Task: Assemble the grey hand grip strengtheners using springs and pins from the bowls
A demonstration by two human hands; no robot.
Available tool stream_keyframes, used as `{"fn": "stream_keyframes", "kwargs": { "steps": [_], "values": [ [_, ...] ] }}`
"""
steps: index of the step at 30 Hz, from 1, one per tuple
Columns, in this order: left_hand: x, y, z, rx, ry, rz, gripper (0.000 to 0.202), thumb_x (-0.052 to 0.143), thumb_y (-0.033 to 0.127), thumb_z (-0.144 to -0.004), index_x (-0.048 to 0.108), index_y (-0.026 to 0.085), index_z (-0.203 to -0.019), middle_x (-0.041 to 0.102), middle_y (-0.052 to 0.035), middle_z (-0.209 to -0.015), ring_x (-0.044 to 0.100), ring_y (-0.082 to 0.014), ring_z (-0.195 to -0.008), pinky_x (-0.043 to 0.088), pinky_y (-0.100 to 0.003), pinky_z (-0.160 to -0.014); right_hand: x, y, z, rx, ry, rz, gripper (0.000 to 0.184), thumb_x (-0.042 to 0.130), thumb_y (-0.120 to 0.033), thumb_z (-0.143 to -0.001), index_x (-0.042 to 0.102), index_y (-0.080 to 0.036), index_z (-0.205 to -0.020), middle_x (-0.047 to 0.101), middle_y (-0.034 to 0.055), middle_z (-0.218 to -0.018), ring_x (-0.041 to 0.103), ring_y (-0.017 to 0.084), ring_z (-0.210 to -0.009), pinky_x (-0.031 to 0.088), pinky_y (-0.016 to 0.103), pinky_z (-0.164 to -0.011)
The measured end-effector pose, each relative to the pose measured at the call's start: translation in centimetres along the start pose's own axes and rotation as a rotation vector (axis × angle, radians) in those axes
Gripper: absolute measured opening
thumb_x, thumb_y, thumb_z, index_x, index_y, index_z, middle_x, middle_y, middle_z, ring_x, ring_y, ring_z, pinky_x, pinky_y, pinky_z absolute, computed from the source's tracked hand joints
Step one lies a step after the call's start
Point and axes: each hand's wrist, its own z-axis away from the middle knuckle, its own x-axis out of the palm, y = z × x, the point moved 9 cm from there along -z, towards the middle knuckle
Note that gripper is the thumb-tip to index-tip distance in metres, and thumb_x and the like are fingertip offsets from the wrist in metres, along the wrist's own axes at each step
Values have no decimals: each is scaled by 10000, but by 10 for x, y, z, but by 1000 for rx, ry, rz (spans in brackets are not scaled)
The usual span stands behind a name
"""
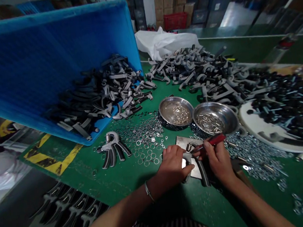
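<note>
A grey and black hand grip strengthener point(204, 174) with a coil spring lies on a small metal plate point(181, 141) in front of me. My left hand point(171, 165) presses it down from the left, fingers over its upper part and thumb across its handles. In my right hand point(218, 160) is a red-handled screwdriver point(216, 139), held slanted with its shaft pointing left toward the spring. The exact spot of its tip is hidden by my fingers. Left of my hands rests another hand grip strengthener point(114, 149), with its spring fitted.
A tipped blue crate point(53, 41) spills grey handles at left; more handle parts point(190, 67) are heaped behind. Two metal bowls point(168, 117) point(234, 123) hold small parts. Loose rings point(144, 151), nuts point(252, 157) and a white tray point(283, 145) of black-headed bolts surround the work spot.
</note>
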Motion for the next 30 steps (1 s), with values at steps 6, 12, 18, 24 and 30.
{"fn": "stream_keyframes", "kwargs": {
  "steps": [6,12,18,24,30],
  "values": [
    [-1,2,2,27,22,-34,383,676,449,-840,551,177,-1078,564,-84,-1058,489,-275,-1024,399,-413,-911,0,1,3,-10,3,111,286,425,-566,-965,418,-283,-1008,753,83,-844,711,272,-685,557,391,-676],
    [0,3,2,19,-2,-81,350,637,457,-869,552,178,-1062,562,-93,-1041,492,-282,-1019,395,-425,-921,18,-18,8,-232,13,628,351,393,-532,-945,531,-210,-932,712,159,-795,711,319,-710,517,384,-642],
    [1,0,-1,-31,-78,-40,408,661,485,-851,552,198,-1121,563,-81,-1116,484,-285,-1069,388,-425,-916,23,-42,-23,-177,-155,215,411,364,-532,-981,572,-180,-937,712,3,-614,631,155,-441,504,254,-427],
    [1,-2,-2,-45,-102,10,417,672,477,-841,554,195,-1125,549,-85,-1162,473,-284,-1093,384,-421,-937,-11,-11,-11,-33,-137,-239,252,540,-489,-959,427,-283,-1049,754,38,-924,748,222,-751,610,369,-690],
    [4,-3,-2,-37,-102,29,380,663,450,-847,553,202,-1113,545,-79,-1142,470,-281,-1089,384,-409,-928,-6,3,6,-37,-74,-73,285,510,-549,-951,416,-286,-1008,741,59,-935,742,253,-788,586,399,-751]
  ]
}}
